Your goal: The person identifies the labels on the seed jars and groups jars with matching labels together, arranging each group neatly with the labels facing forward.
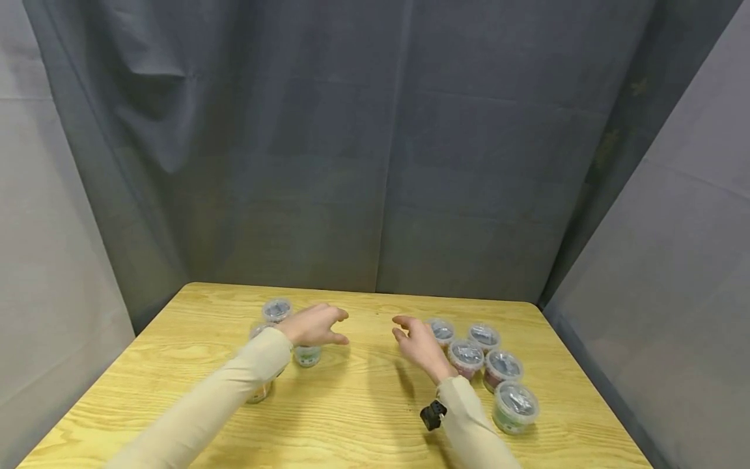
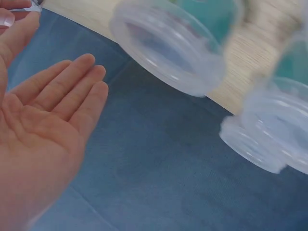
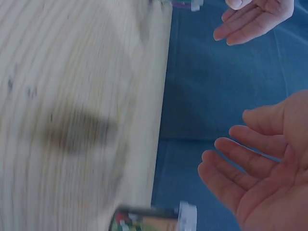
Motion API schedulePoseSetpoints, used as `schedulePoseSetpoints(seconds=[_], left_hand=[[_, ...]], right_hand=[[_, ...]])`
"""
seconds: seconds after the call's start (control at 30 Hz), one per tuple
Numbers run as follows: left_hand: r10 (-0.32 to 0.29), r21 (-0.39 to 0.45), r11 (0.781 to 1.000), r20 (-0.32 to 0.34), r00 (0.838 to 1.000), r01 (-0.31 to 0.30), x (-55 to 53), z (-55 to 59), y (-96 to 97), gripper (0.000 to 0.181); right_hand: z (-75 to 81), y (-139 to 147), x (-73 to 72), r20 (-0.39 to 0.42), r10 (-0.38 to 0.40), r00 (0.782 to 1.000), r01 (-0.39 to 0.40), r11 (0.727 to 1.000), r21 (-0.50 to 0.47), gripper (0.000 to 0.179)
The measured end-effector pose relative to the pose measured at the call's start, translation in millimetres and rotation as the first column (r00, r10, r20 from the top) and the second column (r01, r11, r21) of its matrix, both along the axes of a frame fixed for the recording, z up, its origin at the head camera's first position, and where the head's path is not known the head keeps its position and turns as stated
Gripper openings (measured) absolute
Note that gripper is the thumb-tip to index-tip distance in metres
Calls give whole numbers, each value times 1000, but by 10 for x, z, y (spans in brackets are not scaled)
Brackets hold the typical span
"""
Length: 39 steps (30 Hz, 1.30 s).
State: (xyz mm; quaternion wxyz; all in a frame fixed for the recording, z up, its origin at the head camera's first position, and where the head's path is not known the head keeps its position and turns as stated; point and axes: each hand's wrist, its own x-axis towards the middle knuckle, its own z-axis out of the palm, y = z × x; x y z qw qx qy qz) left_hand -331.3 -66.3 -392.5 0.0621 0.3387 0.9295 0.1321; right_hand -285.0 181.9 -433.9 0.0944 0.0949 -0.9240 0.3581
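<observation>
My left hand (image 1: 314, 326) hovers above the table's left half, its fingers extended and holding nothing. Just below it stands a round tub (image 1: 307, 355) with a clear lid and a green band. In the left wrist view the palm (image 2: 48, 125) shows bare, beside a lidded tub (image 2: 168, 53). My right hand (image 1: 423, 346) is over the right half, fingers loosely spread, nothing in the grasp. Nearest to it is a clear-lidded tub (image 1: 441, 330). In the right wrist view the hand (image 3: 260, 173) is empty too; a tub with a printed label (image 3: 149, 220) shows at the bottom edge.
More tubs stand at the right: two with reddish contents (image 1: 466, 357) (image 1: 502, 369), another behind (image 1: 484, 335), and a green one (image 1: 515, 407) in front. At the left a tub (image 1: 277, 309) stands behind my sleeve, which partly hides others. Grey curtains (image 1: 375, 163) enclose the wooden table (image 1: 351, 417).
</observation>
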Motion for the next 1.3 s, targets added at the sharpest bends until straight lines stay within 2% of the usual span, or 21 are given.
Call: schedulePoseSetpoints(seconds=[0.13, 0.27, 0.5, 0.6, 0.73, 0.93, 1.1, 1.3], left_hand=[[-27, 12, 1000, -5, 1000, 27, 10, -13, 142, 59], [-47, 22, 999, -42, 998, 48, 43, -56, 320, 56], [18, 83, 997, -118, 993, -8, 92, -186, 648, 47], [34, 124, 992, -140, 990, -16, 107, -281, 783, 43], [49, 204, 979, -155, 987, -17, 123, -396, 943, 38], [55, 344, 939, -153, 987, 1, 112, -507, 1156, 32], [29, 368, 930, -142, 989, 26, 114, -583, 1302, 30], [29, 381, 924, -128, 991, 23, 133, -627, 1410, 32]], right_hand=[[15, 174, 4, -31, -64, 997, 64, 998, -5, 32], [38, 384, 45, -49, -115, 992, 115, 993, -15, 32], [29, 727, 54, 1, -161, 987, 161, 987, -8, 36], [-1, 833, 70, 24, -186, 982, 185, 982, 38, 40], [-38, 901, 98, 34, -199, 979, 194, 975, 105, 47], [-74, 896, 72, 19, -176, 984, 171, 972, 160, 49], [-98, 894, 40, 21, -168, 986, 161, 968, 191, 48], [-106, 942, 33, 40, -163, 986, 152, 968, 198, 49]])
